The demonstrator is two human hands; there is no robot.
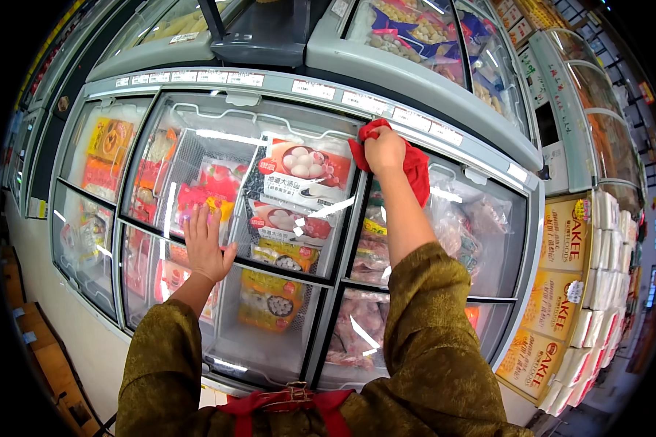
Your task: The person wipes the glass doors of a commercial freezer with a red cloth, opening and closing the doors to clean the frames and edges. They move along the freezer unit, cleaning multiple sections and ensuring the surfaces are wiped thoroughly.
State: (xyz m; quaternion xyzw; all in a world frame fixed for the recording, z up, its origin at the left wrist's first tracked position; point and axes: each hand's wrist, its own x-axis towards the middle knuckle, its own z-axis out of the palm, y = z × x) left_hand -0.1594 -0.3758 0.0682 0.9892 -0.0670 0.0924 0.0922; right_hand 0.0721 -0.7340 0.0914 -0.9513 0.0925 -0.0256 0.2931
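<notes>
A chest freezer with sliding glass lids (290, 281) lies before me, bagged and packed frozen food showing through the glass. My right hand (384, 148) grips a red cloth (417, 173) at the upper part of the metal divider between two lids, near the far rim. Part of the cloth hangs over the right-hand glass. Spread flat, my left hand (206, 248) rests on the left-centre glass with nothing in it. Under that glass are white-and-red packs of frozen dumpling balls (307, 169) and a pink bag (218, 183) beside a wire basket divider.
Price labels (312, 88) line the freezer's far rim. Behind it stand more glass-topped freezers (415, 71). Printed cartons (560, 295) and stacked white packs (590, 328) stand at the right. Brown boxes (54, 355) lie on the floor at the left.
</notes>
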